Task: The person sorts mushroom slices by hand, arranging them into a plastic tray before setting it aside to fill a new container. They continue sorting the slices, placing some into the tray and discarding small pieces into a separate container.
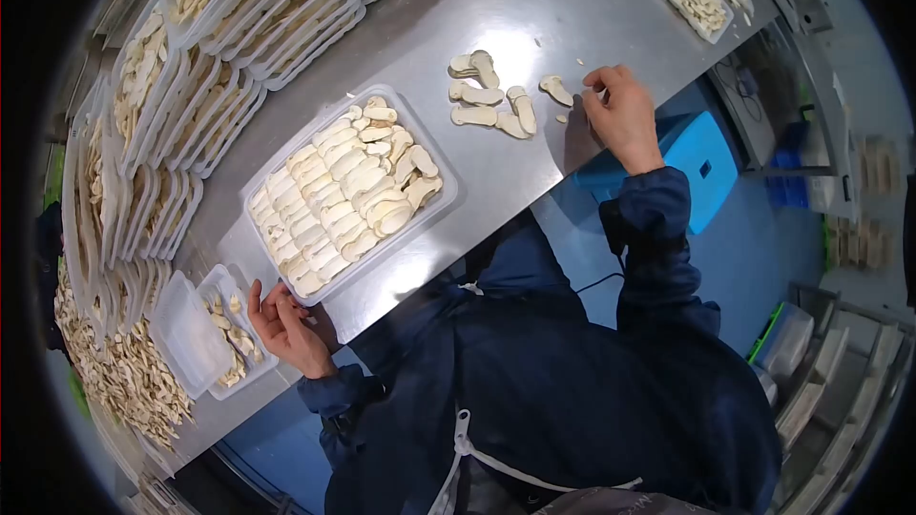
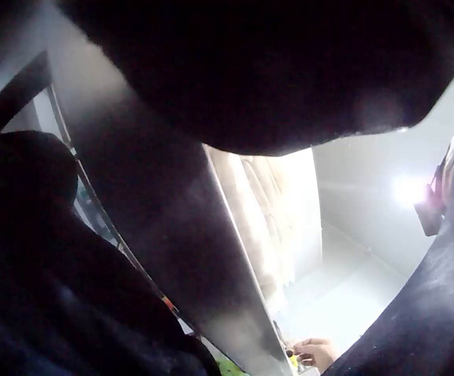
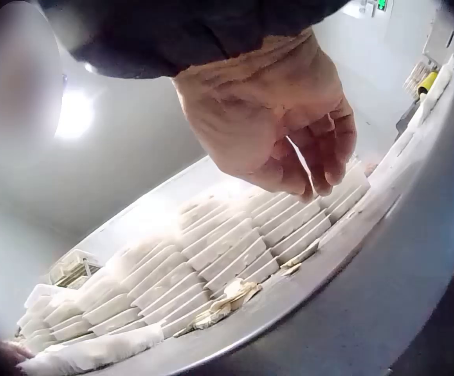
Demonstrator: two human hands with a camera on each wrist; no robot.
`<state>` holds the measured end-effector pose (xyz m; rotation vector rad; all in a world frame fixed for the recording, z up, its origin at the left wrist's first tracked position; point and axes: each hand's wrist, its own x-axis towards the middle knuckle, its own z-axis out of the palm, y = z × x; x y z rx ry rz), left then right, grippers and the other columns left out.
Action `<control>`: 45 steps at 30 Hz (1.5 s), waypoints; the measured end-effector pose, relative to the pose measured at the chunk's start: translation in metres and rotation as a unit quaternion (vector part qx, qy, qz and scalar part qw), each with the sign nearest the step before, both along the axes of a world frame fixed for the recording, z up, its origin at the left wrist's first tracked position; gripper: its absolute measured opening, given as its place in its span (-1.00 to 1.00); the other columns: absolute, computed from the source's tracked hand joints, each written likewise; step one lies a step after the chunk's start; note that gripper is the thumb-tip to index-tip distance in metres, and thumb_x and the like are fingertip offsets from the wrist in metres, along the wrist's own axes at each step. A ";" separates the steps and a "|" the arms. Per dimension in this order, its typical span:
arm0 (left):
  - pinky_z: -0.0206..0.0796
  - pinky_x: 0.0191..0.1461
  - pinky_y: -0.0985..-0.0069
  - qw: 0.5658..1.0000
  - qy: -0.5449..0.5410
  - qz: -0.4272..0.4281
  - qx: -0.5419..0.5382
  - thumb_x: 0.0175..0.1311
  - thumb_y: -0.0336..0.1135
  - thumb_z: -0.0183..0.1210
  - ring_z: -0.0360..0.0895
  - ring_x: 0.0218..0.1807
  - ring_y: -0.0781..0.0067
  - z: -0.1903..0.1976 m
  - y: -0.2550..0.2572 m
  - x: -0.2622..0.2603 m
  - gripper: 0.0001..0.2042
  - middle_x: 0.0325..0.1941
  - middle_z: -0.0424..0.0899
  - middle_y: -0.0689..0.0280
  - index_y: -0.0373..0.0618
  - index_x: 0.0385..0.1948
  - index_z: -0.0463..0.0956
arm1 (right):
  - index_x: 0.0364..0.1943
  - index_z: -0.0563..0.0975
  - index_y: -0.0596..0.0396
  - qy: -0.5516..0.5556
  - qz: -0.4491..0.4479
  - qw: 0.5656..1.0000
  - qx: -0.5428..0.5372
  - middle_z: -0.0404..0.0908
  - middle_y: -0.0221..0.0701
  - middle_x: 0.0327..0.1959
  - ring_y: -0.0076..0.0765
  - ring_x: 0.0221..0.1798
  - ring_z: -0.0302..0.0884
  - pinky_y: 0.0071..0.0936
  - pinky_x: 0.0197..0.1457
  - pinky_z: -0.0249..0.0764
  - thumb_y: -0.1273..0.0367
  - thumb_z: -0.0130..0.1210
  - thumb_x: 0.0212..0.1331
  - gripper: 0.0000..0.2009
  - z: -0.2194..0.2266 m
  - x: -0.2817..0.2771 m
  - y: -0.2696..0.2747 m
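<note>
A clear plastic tray (image 1: 442,200) on the steel table is packed with rows of pale mushroom slices (image 1: 329,195). My left hand (image 1: 294,332) is right at its near left corner, with fingers loosely bent and nothing in them. Off to the right, my right hand (image 1: 622,116) hangs over the table's front edge, its relaxed fingers close beside a single mushroom slice (image 1: 556,91). In the right wrist view that hand (image 3: 278,125) shows a gap between thumb and fingers and holds nothing. Several more loose mushroom slices (image 1: 474,93) lie between the tray and my right hand.
Tall stacks of filled trays (image 1: 277,29) line the back left. An emptied-looking tray (image 1: 189,334) overlaps one with a few slices (image 1: 239,339), beside a large slice heap (image 1: 119,372). Small filled trays (image 1: 694,2) stand far right; a blue stool (image 1: 711,157) is below.
</note>
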<state>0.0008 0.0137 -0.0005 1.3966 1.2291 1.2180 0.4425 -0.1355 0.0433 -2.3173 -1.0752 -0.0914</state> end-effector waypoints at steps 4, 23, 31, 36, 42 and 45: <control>0.23 -0.34 0.80 1.000 -0.006 -0.007 0.000 0.44 -0.44 0.03 0.39 -0.37 0.76 0.000 0.001 -0.002 -0.62 -0.16 0.64 0.27 -0.28 0.26 0.28 | -0.31 0.58 0.18 0.030 0.058 0.998 -0.007 0.55 -0.16 -0.34 0.02 -0.21 0.55 -0.17 -0.14 0.46 0.31 0.16 0.05 -0.78 0.008 -0.025 0.007; 0.23 -0.36 0.81 1.000 -0.020 -0.011 0.004 0.44 -0.44 0.03 0.39 -0.37 0.76 0.000 0.001 -0.001 -0.61 -0.16 0.64 0.26 -0.30 0.26 0.27 | -0.27 0.61 0.15 0.024 0.078 0.997 -0.008 0.53 -0.19 -0.33 0.02 -0.22 0.54 -0.15 -0.12 0.46 0.41 0.12 0.07 -0.84 0.001 -0.030 0.001; 0.23 -0.34 0.80 0.999 -0.040 -0.010 0.005 0.44 -0.44 0.05 0.36 -0.38 0.77 -0.001 -0.001 0.001 -0.60 -0.16 0.65 0.27 -0.30 0.26 0.27 | -0.31 0.51 0.16 -0.028 0.088 0.995 -0.038 0.47 -0.22 -0.34 0.00 -0.23 0.49 -0.15 -0.15 0.44 0.40 0.21 0.01 -0.82 -0.001 -0.047 -0.005; 0.25 -0.33 0.81 0.999 -0.039 -0.009 -0.009 0.43 -0.47 0.03 0.37 -0.40 0.78 0.001 -0.001 0.001 -0.62 -0.14 0.65 0.28 -0.27 0.25 0.29 | -0.34 0.50 0.15 -0.058 0.079 0.995 -0.019 0.46 -0.20 -0.34 0.03 -0.22 0.47 -0.14 -0.16 0.42 0.42 0.22 -0.02 -0.82 -0.010 -0.046 -0.004; 0.26 -0.31 0.79 0.998 -0.056 -0.015 -0.007 0.39 -0.52 0.03 0.39 -0.38 0.76 0.000 -0.001 0.000 -0.61 -0.15 0.64 0.28 -0.25 0.24 0.29 | -0.33 0.52 0.15 -0.010 0.167 0.985 0.036 0.49 -0.19 -0.35 0.03 -0.27 0.49 -0.18 -0.18 0.44 0.45 0.17 -0.01 -0.85 0.020 -0.042 0.024; 0.26 -0.31 0.78 0.998 -0.059 -0.016 -0.008 0.39 -0.51 0.03 0.41 -0.36 0.75 -0.002 0.000 0.000 -0.61 -0.15 0.64 0.27 -0.25 0.24 0.29 | -0.32 0.50 0.17 -0.025 0.300 0.951 0.074 0.49 -0.21 -0.33 0.00 -0.23 0.49 -0.19 -0.15 0.44 0.44 0.16 0.00 -0.84 0.045 -0.059 0.074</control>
